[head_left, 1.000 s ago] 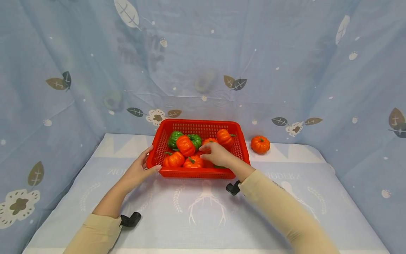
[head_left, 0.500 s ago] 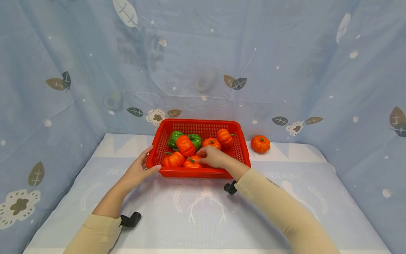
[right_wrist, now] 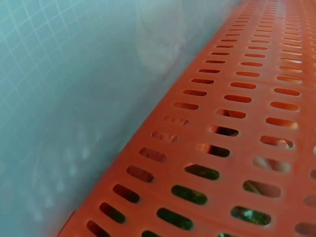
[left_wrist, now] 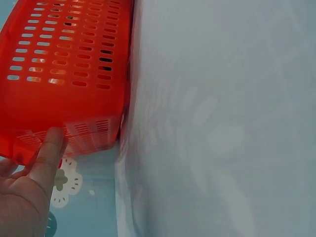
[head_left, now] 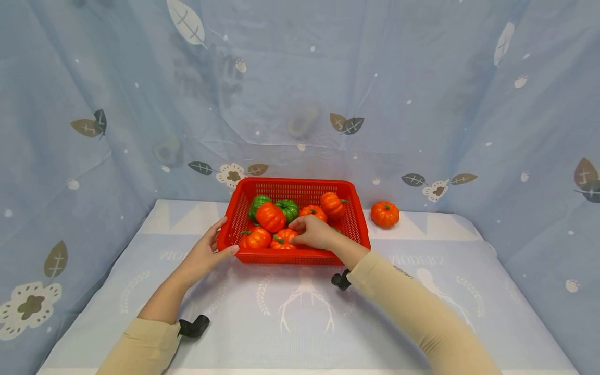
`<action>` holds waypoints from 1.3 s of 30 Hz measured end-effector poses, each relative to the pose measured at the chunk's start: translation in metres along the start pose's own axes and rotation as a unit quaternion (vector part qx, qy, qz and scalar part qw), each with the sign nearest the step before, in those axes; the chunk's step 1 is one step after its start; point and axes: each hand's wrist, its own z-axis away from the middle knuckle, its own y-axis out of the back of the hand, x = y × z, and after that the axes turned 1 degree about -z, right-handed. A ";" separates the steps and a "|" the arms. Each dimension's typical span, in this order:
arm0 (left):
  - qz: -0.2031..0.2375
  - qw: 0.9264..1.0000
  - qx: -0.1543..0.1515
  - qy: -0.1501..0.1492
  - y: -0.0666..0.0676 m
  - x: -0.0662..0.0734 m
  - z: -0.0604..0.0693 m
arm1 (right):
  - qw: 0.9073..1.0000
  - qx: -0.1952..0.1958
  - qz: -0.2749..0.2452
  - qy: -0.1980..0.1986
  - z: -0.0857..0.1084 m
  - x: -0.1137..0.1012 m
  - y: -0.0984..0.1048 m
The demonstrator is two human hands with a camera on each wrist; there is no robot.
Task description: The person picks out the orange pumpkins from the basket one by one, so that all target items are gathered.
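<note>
A red plastic basket [head_left: 300, 255] with slotted walls holds several small pumpkins, orange and green. My left hand [head_left: 202, 256] touches the basket's near left corner; in the left wrist view its straight thumb [left_wrist: 47, 158] lies against the outer wall. Inside the basket, the curled fingers and thumb of my right hand [head_left: 315, 233] grip the right side of an orange pumpkin [head_left: 283, 240] at the front. A brighter orange pumpkin [head_left: 270, 217] lies tilted against its neighbours, two green pumpkins [head_left: 287, 209] behind it. The right hand hides part of the basket's contents and is out of the right wrist view.
One orange pumpkin [head_left: 385, 214] stands on the table [head_left: 300, 312] to the right of the basket. Behind the table hangs a blue patterned curtain [head_left: 300, 104]. Another orange pumpkin [head_left: 332, 205] lies near the basket's back right corner.
My right hand has lowered onto the front orange pumpkin, which has shifted slightly left. The brighter pumpkin beside it has turned and moved left. My left hand stays at the basket's corner.
</note>
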 end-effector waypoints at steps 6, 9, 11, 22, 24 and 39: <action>0.003 1.000 0.001 0.004 0.000 0.000 0.000 | 1.000 0.015 -0.002 0.003 0.000 0.002 -0.001; 0.000 1.000 0.003 0.002 0.000 0.000 0.000 | 1.000 0.021 0.002 0.009 0.001 0.001 0.000; -0.001 1.000 0.003 0.000 0.000 -0.001 -0.001 | 1.000 0.025 0.003 0.014 0.003 0.000 0.002; 0.003 1.000 0.002 -0.005 0.000 -0.002 -0.001 | 0.997 0.064 -0.026 0.013 0.019 -0.005 0.021; 0.004 1.000 0.002 -0.004 0.000 -0.002 -0.001 | 0.997 0.071 -0.029 0.016 0.024 -0.006 0.026; 0.006 1.000 0.003 -0.001 -0.001 0.003 0.001 | 0.984 0.172 -0.014 0.039 0.068 -0.004 0.063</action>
